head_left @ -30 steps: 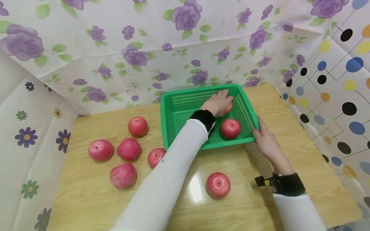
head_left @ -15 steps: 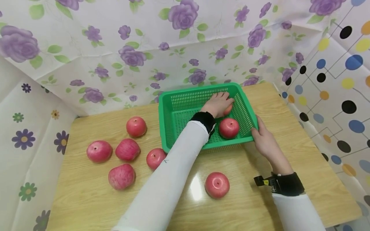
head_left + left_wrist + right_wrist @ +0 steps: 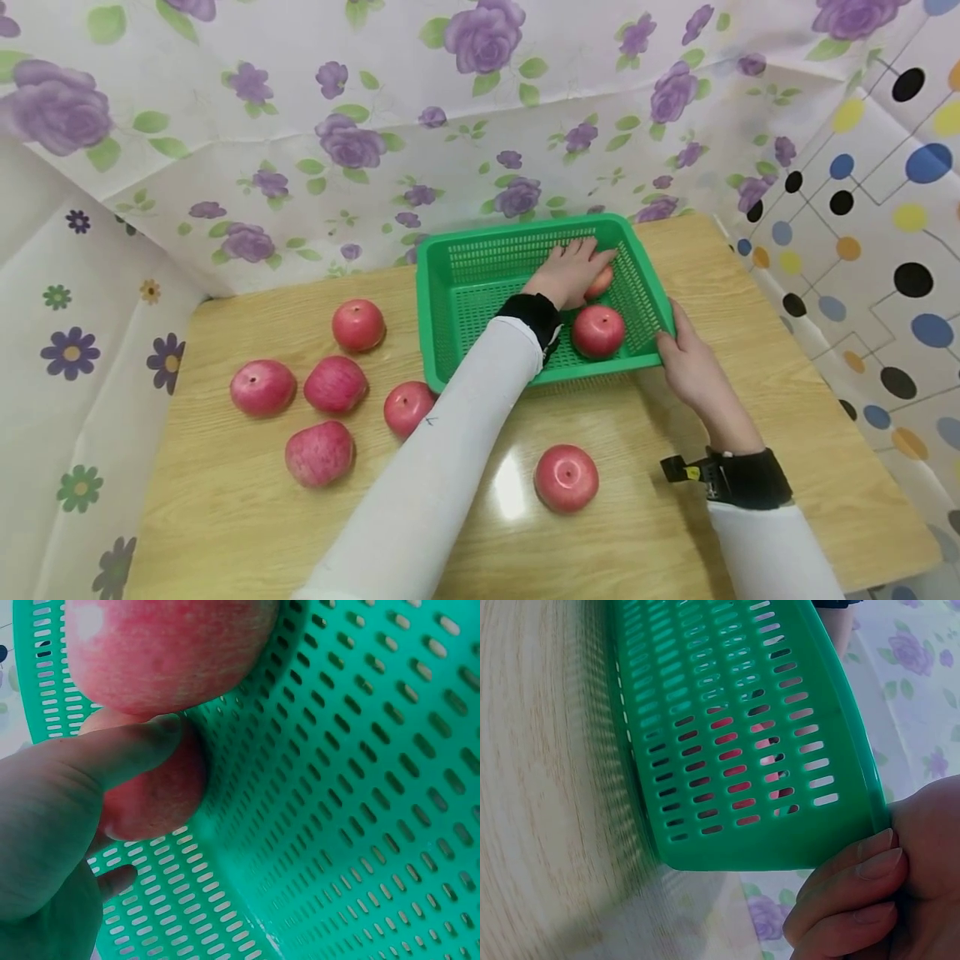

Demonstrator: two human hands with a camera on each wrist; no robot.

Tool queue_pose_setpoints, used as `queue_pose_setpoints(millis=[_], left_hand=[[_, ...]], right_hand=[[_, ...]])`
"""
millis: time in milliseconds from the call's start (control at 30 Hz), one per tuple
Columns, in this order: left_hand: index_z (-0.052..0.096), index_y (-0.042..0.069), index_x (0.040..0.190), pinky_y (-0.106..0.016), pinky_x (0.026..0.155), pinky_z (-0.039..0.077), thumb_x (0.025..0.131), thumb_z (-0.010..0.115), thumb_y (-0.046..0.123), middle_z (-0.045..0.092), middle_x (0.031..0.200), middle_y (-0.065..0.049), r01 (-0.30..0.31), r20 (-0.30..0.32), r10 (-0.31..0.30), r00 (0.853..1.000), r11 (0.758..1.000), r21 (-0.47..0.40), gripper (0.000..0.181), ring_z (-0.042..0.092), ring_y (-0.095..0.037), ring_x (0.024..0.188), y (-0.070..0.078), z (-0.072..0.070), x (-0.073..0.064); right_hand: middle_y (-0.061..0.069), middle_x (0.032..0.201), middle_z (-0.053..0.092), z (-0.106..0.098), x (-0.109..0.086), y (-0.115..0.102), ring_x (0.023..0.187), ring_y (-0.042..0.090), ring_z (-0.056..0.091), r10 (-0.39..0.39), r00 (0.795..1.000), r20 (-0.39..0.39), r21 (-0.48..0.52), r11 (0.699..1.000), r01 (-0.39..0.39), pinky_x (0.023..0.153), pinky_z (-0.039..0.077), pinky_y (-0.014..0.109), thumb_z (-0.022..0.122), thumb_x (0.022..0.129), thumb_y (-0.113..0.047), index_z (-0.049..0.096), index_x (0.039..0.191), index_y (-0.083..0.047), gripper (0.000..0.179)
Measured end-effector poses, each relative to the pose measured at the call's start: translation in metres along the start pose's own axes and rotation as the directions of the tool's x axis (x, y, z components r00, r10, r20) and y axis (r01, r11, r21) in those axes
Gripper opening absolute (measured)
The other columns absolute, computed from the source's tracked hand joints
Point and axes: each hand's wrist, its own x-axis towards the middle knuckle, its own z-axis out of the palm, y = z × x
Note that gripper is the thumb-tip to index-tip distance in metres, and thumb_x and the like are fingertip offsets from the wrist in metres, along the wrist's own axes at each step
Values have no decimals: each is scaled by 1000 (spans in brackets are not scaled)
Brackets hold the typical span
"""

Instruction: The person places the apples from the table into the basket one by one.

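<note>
My left hand reaches into the green plastic basket and holds a red apple near the back right corner. In the left wrist view, the thumb lies over this apple, while the fingers behind it are mostly hidden. A second apple rests in front of it inside the basket, and looms large at the top of the left wrist view. My right hand grips the basket's rim at the near right corner, its fingers curled at the edge in the right wrist view.
Several apples lie on the wooden table left of the basket, one apple partly behind my left sleeve. Another apple sits in front of the basket. A flowered wall covering rises close behind the basket.
Slightly more of the held apple shows beside my left fingers. The right hand keeps its grip on the rim, and the basket and other apples stay in place.
</note>
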Motion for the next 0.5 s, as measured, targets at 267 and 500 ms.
queue_pose_setpoints(millis=[267,500], left_hand=[[-2,34,159,-46,120,12,98,60,37,-1,165,-5,17,2,-17,1000,999,-38,87,1,-24,147,0,-11,-9],[-3,34,159,-46,120,12,96,61,38,-5,165,-4,3,10,-2,1000,996,-94,90,-1,-24,147,1,-21,-20]], right_hand=[[33,154,23,0,1,1,134,52,25,1,1000,13,13,1000,-1,101,26,76,21,108,-39,-9,159,-23,61],[33,154,22,0,0,1,135,52,24,8,1000,21,10,1000,-8,101,26,76,20,108,-40,-9,159,-24,61]])
